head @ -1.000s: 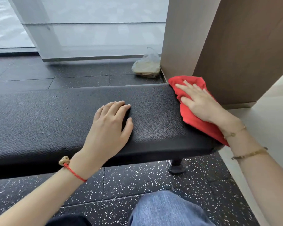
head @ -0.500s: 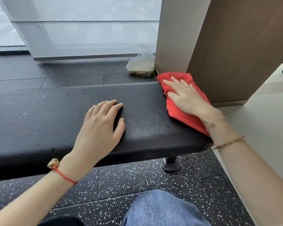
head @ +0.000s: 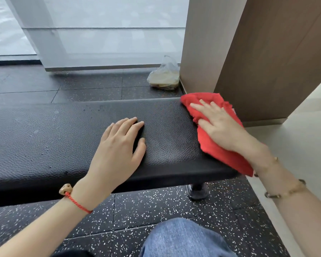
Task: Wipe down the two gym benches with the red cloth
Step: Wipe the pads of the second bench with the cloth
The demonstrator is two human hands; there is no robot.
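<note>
The right hand lies flat, fingers straight and spread, pressing the red cloth onto the right end of the black padded bench, where the cloth drapes partly over the end edge. The left hand rests palm-down on the pad just left of it, fingers relaxed and holding nothing, apparently bracing. Judging by this, the wipe is at the bench's right end only; pale specks and smudges show on the pad further left, so most of this bench looks undone, and no second bench is in view, so it is presumably untouched or elsewhere. A brown wood-panelled column stands close behind the cloth at the far right and leaves little room for a stroke beyond the bench end. A clear plastic bag sits on the dark speckled floor at the column's base, beyond the bench. The person's denim-clad knee is near, below the bench.
</note>
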